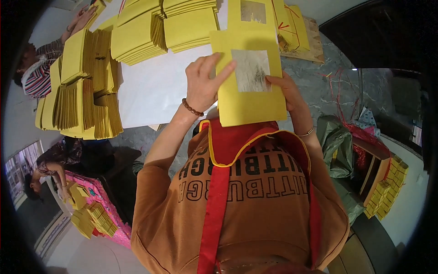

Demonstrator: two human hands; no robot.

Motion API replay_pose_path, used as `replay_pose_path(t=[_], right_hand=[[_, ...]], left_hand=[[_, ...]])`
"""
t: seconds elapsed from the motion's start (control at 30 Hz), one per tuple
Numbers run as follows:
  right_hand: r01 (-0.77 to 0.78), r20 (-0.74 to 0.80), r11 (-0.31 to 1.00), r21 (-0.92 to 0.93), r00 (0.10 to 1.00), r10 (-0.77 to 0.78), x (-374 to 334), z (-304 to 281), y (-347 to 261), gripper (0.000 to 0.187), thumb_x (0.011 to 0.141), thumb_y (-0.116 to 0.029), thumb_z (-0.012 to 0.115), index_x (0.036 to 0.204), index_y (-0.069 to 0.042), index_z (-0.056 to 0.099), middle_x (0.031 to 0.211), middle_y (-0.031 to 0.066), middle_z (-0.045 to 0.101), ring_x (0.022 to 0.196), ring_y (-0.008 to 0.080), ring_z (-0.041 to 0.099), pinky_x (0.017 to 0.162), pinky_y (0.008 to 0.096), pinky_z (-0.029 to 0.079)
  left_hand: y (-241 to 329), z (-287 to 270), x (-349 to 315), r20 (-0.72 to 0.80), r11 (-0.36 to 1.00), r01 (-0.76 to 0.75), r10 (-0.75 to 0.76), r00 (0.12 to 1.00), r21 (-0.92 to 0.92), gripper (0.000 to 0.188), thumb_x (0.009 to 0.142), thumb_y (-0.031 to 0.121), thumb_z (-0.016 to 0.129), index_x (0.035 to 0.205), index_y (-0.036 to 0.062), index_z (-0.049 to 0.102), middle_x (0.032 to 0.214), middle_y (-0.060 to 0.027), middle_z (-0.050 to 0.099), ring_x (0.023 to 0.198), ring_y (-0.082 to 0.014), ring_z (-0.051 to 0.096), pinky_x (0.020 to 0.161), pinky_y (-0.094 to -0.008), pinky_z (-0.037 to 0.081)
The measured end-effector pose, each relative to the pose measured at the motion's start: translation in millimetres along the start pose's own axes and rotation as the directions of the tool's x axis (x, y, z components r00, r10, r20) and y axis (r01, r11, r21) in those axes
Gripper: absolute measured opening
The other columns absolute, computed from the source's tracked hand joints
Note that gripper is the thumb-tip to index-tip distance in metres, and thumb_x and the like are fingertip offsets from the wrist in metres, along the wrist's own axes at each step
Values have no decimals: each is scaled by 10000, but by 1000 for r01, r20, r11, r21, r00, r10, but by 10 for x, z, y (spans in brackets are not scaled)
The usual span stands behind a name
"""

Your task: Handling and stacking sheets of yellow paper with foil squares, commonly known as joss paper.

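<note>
In front of my chest is a stack of yellow joss paper (251, 109) with a silvery rectangle on its top sheet. My left hand (203, 84) is closed at its left edge, thumb reaching over the front toward the silvery patch and the other fingers curled at the side. On the right edge, my right hand (289, 91) grips with its thumb on the face; most of its fingers are hidden behind the paper. Directly beyond lies more yellow paper (269, 27) bearing a similar silvery rectangle, partly covered by the held stack.
Folded yellow stacks (139, 36) crowd the far side and left of the white table (150, 91). Red-tied yellow bundles (292, 27) lie at the far right. Two other people work at left, one by a pink-covered table (107, 205). A brown box (376, 173) stands right.
</note>
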State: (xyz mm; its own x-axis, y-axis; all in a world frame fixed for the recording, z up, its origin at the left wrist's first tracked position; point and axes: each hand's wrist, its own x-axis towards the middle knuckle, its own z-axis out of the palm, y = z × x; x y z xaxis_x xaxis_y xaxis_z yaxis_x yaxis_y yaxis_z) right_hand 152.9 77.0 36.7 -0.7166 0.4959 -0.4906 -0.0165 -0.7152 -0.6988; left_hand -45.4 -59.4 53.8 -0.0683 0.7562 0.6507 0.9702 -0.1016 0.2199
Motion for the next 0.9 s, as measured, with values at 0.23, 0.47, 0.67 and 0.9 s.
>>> replay_pose_path(t=[0.23, 0.47, 0.67, 0.9], right_hand=[[32, -59, 999, -4, 998, -32, -50, -53, -7, 439, 830, -38, 536, 1253, -7, 426, 1113, 102, 561, 962, 180, 587, 794, 306, 503], [228, -76, 973, 37, 972, -224, 42, -53, -211, 374, 835, -40, 566, 1194, -27, 464, 1081, 73, 574, 956, 160, 587, 800, 300, 501], [538, 2, 831, -142, 839, -544, 53, 4, -327, 265, 807, -52, 638, 1057, -49, 551, 943, 3, 603, 864, 110, 586, 737, 267, 491], [518, 78, 772, -370, 845, -529, -64, -26, -42, 283, 753, -59, 699, 1015, -14, 601, 915, 26, 629, 842, 87, 572, 737, 245, 473]], left_hand=[[-86, 158, -35, 123, 982, -164, 175, 977, -98, 426, 657, 171, 614, 1075, 253, 623, 1190, -72, 499, 977, -220, 483, 772, -367, 362], [-83, 311, 128, 332, 227, 595, -654, 680, -771, 672, 886, 202, 537, 1411, 72, 139, 1235, -160, 484, 1060, -259, 516, 932, -367, 388], [-121, 180, 441, 489, -79, 495, -344, 801, -865, 501, 823, 11, 624, 1262, 32, 382, 1007, -76, 603, 946, -129, 583, 798, -269, 484], [-79, 364, 158, 508, 22, 551, -357, 784, -834, 481, 778, 11, 676, 1201, 25, 446, 1079, -65, 583, 966, -132, 572, 826, -271, 483]])
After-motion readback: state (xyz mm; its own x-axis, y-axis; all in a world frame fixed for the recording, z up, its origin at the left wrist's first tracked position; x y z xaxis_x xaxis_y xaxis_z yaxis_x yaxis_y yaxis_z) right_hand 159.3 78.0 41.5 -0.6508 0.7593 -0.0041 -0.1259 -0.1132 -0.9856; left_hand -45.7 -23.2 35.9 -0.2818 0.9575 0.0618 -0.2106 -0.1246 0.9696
